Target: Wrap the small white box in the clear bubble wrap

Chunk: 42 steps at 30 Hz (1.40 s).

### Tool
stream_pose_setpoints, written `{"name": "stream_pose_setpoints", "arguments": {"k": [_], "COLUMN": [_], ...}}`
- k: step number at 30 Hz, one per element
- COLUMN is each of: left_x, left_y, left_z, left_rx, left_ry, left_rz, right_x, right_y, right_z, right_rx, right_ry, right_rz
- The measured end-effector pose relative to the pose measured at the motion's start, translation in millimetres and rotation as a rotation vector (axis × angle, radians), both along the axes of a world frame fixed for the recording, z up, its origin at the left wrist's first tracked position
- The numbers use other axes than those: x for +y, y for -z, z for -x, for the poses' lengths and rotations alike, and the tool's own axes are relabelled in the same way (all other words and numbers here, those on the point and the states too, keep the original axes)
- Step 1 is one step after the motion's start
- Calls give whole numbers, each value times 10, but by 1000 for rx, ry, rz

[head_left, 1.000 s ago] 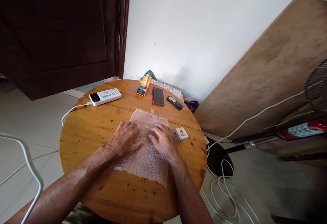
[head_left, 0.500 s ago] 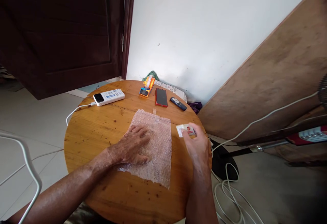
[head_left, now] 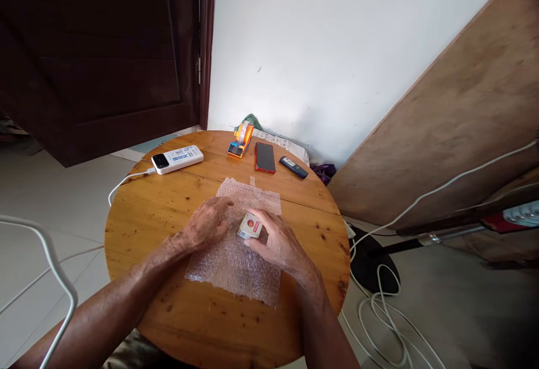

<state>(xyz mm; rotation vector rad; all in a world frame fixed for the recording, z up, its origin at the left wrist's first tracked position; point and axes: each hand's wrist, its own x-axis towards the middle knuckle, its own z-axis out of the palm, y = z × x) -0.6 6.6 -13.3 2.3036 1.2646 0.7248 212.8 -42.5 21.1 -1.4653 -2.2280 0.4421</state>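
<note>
A sheet of bubble wrap [head_left: 248, 273] lies flat on the round wooden table [head_left: 202, 324]. My right hand [head_left: 280, 242] has its thumb and fingers around a small white box [head_left: 250, 226] with a red picture and red print, over the middle of the sheet. Whether the box touches the wrap is hard to tell. On the left part of the sheet rests my left hand [head_left: 208, 226], palm down with fingers loosely stretched and nothing in it.
At the table's back stand an orange tape dispenser [head_left: 241, 140], a red-edged phone [head_left: 265, 157] and a dark handheld device [head_left: 293, 167]. A white power bank [head_left: 177, 159] with a cable lies back left. Looped white cable [head_left: 389, 313] lies on the floor at right.
My right hand has carried the small box leftward from beside the bubble wrap to above its middle. My left hand has shifted slightly left and drawn its fingers closer together.
</note>
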Motion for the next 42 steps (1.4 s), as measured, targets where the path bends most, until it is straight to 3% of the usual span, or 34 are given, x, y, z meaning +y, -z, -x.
{"name": "stream_pose_setpoints", "arguments": {"k": [4, 7, 20, 24, 27, 30, 35, 38, 42], "left_x": [18, 23, 28, 33, 38, 54, 102, 94, 27], "left_y": [50, 58, -7, -7, -18, -2, 63, -5, -278], "left_z": [-11, -16, -12, -11, -12, -10, 14, 46, 133], "left_rx": [34, 51, 101, 113, 121, 112, 26, -89, -294], "left_ry": [79, 103, 123, 142, 152, 150, 86, 49, 68], "left_rz": [-98, -125, -109, -115, -117, -118, -49, -1, 190], "right_x": [-4, 4, -7, -41, -208, -490, -835, -826, -634], "right_y": [12, 27, -2, -100, -271, -354, -47, 71, -86], "right_z": [-33, -27, 43, 13, 32, 104, 214, 225, 206], "right_rx": [16, 23, 98, 117, 124, 8, -260, -207, -112], "right_ry": [42, -12, -53, -39, -40, -108, -100, -72, 35], "right_rz": [-16, -4, 83, 2, -66, -30, -108, -262, -308]}}
